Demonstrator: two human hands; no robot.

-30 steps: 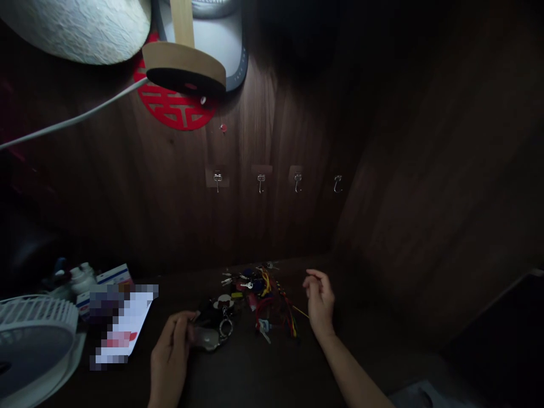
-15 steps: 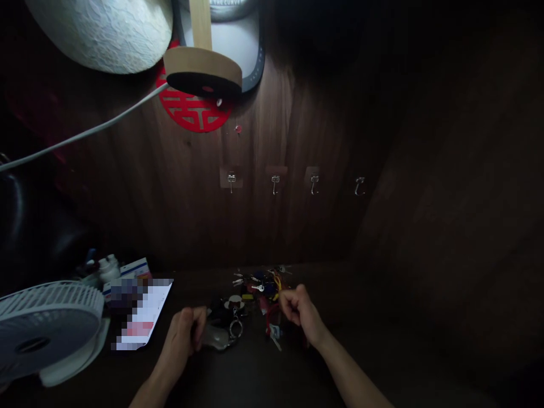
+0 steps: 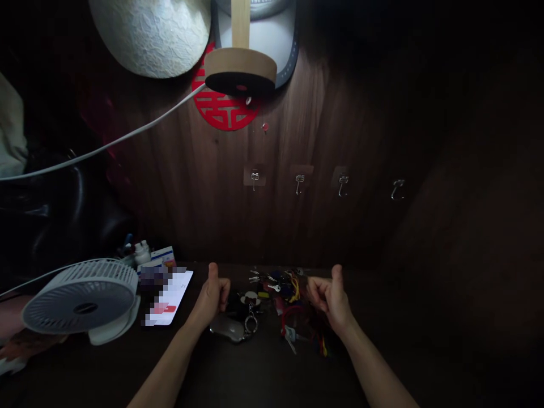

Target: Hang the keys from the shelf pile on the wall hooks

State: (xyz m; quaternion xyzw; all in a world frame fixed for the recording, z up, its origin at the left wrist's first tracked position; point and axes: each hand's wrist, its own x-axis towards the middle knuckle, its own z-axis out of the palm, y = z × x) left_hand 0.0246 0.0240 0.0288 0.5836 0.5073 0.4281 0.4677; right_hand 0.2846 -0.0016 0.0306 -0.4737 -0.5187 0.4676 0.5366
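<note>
In the head view, a loose heap of keys (image 3: pixel 275 288) lies on the dark counter (image 3: pixel 255 374), between the left hand (image 3: pixel 211 296) and the right hand (image 3: pixel 336 300). The keys look shiny and silvery, mixed with a yellow cord (image 3: pixel 296 290) and a red cord (image 3: pixel 284 322). Beside the left hand is a smooth grey oval fob (image 3: pixel 229 328) with a round metal ring (image 3: pixel 251 324); its long axis slopes down to the right. A pale-blue-headed key (image 3: pixel 290 334) points its blade toward the person, slightly rightward. On both hands the fingers are curled in, thumbs raised; whether they enclose something small, I cannot tell.
</note>
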